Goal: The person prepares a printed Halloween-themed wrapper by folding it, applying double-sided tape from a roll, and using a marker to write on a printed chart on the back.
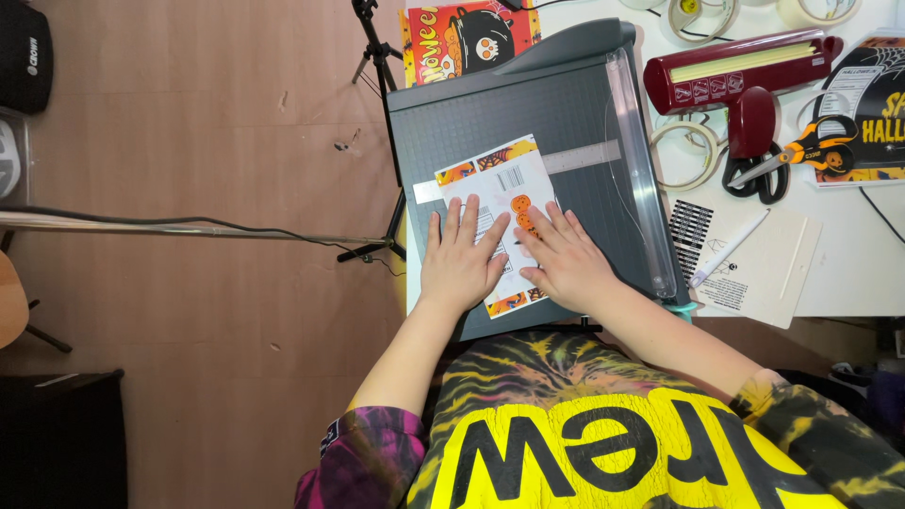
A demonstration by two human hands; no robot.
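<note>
Left hand [459, 259] and right hand [564, 259] flat, fingers spread, pressing printed sheet [500, 184] onto grey paper trimmer [566, 113] (nothing gripped). Scissors [792, 155], pen [729, 249] on counter [848, 283] right.

Lying flat on the grey paper cutter [528, 123]: a white rectangular package card [504, 193] with orange patterned edges and orange pumpkin stickers. Behind the cutter, an orange-and-black package [468, 38]. At far right, a black package [872, 113] with yellow lettering. Nearer, a white printed sheet [745, 273].
</note>
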